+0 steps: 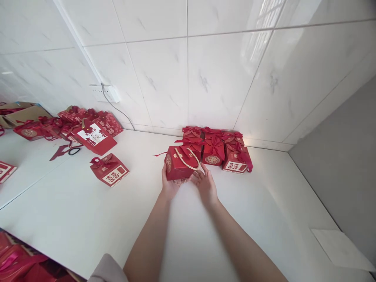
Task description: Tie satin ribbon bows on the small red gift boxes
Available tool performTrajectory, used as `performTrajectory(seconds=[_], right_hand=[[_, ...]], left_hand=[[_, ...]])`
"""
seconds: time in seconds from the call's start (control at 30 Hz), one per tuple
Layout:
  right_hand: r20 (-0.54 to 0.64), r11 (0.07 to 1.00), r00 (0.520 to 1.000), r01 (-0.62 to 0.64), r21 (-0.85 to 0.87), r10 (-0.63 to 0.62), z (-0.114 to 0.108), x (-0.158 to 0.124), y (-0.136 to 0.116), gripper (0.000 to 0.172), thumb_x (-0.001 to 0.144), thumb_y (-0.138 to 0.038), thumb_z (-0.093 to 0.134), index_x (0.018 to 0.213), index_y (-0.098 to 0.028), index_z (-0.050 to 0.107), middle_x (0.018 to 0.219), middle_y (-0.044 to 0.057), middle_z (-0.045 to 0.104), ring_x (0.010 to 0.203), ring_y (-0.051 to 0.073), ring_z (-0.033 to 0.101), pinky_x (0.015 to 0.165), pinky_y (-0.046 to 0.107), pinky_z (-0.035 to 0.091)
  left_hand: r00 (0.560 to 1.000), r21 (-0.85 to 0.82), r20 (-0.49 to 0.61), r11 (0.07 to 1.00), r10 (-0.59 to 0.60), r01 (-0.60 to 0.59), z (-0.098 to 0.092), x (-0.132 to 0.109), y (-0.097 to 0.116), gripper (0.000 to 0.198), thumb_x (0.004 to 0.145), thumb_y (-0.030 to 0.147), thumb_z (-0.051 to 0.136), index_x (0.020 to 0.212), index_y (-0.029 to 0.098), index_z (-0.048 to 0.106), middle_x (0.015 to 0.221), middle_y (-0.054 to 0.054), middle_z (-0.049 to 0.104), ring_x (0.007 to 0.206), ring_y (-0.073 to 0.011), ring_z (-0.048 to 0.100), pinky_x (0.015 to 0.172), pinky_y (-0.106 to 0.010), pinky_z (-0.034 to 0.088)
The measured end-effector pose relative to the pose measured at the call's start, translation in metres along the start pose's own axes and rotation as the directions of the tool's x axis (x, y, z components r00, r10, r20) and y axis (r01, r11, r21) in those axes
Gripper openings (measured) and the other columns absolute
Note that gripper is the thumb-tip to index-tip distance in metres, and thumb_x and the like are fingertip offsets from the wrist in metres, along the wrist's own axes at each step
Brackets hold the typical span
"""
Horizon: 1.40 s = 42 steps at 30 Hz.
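A red gift box [179, 172] with a cream rope handle and gold print is tilted above the white table. My left hand [169, 184] grips it from the left and below. Just right of the box, my right hand [207, 184] has its fingers stretched out, palm towards the box; whether the fingertips touch it I cannot tell. Behind the box, several red gift boxes with ribbon bows [214, 150] stand in a group against the wall. One of these, at the front right, carries a white double-happiness label [235, 167].
A single red box [109, 169] sits to the left. Farther left are a pile of red bags and boxes [95, 137], a black ring [74, 151] and a cardboard carton [25, 113]. A socket [104, 93] with a cable is on the tiled wall. Red items [26, 262] fill the lower left corner.
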State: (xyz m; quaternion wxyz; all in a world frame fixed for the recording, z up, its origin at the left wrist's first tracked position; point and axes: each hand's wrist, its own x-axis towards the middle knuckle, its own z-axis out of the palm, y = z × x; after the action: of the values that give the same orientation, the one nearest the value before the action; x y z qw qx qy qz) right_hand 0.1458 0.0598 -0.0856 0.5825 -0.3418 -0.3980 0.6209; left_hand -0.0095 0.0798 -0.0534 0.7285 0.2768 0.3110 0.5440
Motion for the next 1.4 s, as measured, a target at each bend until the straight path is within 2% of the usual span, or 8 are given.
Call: performTrajectory(seconds=[0.23,0.43,0.67,0.77,0.93,1.1,1.23,1.4], right_hand=[[0.009,0.987,0.994,-0.105,0.125,0.105,-0.007,0.002,-0.003,0.06,0.086,-0.06,0.052,0.135,-0.028,0.042,0.14,0.013,0.05,0.12,0.03,0.057,0.1,0.051,0.046],[-0.017,0.967,0.989,-0.139,0.215,0.147,-0.006,-0.004,-0.007,0.05,0.085,-0.056,0.06,0.126,-0.027,0.052,0.13,0.01,0.058,0.11,0.025,0.062,0.091,0.041,0.05],[-0.015,0.967,0.989,-0.139,0.212,0.146,-0.007,-0.008,-0.008,0.046,0.084,-0.054,0.062,0.12,-0.026,0.055,0.12,0.01,0.063,0.099,0.023,0.065,0.086,0.04,0.052],[-0.005,0.973,0.992,-0.122,0.197,0.125,-0.006,-0.009,-0.007,0.045,0.084,-0.053,0.063,0.119,-0.026,0.056,0.122,0.009,0.064,0.104,0.024,0.064,0.088,0.042,0.052],[-0.014,0.987,1.0,-0.009,0.162,0.012,-0.002,-0.011,-0.009,0.046,0.09,-0.056,0.052,0.127,-0.028,0.056,0.138,0.005,0.056,0.129,0.024,0.05,0.106,0.044,0.042],[-0.032,0.992,0.998,0.061,0.109,-0.058,0.0,-0.013,-0.008,0.045,0.091,-0.051,0.053,0.128,-0.026,0.057,0.135,0.006,0.059,0.128,0.027,0.052,0.107,0.046,0.042],[-0.046,0.995,0.994,0.098,-0.027,-0.099,-0.003,-0.012,-0.01,0.044,0.092,-0.05,0.052,0.129,-0.026,0.056,0.136,0.006,0.058,0.128,0.026,0.052,0.109,0.044,0.04],[-0.221,0.958,0.956,0.132,-0.254,-0.19,-0.007,-0.01,-0.016,0.046,0.085,-0.044,0.065,0.125,-0.025,0.054,0.138,0.009,0.053,0.129,0.025,0.048,0.11,0.044,0.038]], left_hand=[[0.993,-0.099,-0.109,0.994,-0.047,0.036,0.005,-0.005,0.002,0.083,0.08,0.079,0.035,0.129,0.016,0.056,0.117,-0.016,0.069,0.097,-0.0329,0.069,0.082,-0.047,0.056],[0.989,-0.231,-0.115,0.971,-0.089,0.061,0.002,-0.006,0.004,0.079,0.083,0.073,0.037,0.122,0.008,0.06,0.099,-0.019,0.072,0.085,-0.0296,0.071,0.069,-0.037,0.059],[0.99,-0.219,-0.118,0.975,-0.076,0.048,0.004,-0.005,0.003,0.071,0.083,0.069,0.042,0.115,0.01,0.065,0.094,-0.017,0.073,0.081,-0.0299,0.071,0.068,-0.039,0.058],[0.995,-0.164,-0.089,0.986,-0.044,0.029,0.005,-0.006,0.001,0.064,0.084,0.065,0.045,0.118,0.014,0.064,0.105,-0.014,0.073,0.088,-0.0297,0.07,0.071,-0.039,0.057],[0.989,-0.046,-0.088,0.991,0.119,-0.123,0.006,-0.011,-0.002,0.044,0.085,0.045,0.055,0.118,0.017,0.065,0.118,-0.009,0.07,0.108,-0.0289,0.065,0.089,-0.039,0.053],[0.985,0.13,-0.008,0.977,0.172,-0.17,0.005,-0.008,0.001,0.053,0.079,0.033,0.06,0.13,0.022,0.056,0.129,-0.01,0.063,0.116,-0.0285,0.061,0.096,-0.04,0.049],[0.925,0.452,-0.156,0.858,0.348,-0.246,-0.003,0.004,-0.004,0.037,0.077,0.031,0.064,0.111,0.019,0.065,0.109,-0.009,0.069,0.096,-0.0221,0.067,0.081,-0.032,0.051],[0.879,0.526,-0.211,0.808,0.427,-0.266,-0.008,0.007,-0.003,0.027,0.087,0.041,0.056,0.098,0.019,0.068,0.094,-0.005,0.069,0.087,-0.0171,0.064,0.074,-0.026,0.049]])
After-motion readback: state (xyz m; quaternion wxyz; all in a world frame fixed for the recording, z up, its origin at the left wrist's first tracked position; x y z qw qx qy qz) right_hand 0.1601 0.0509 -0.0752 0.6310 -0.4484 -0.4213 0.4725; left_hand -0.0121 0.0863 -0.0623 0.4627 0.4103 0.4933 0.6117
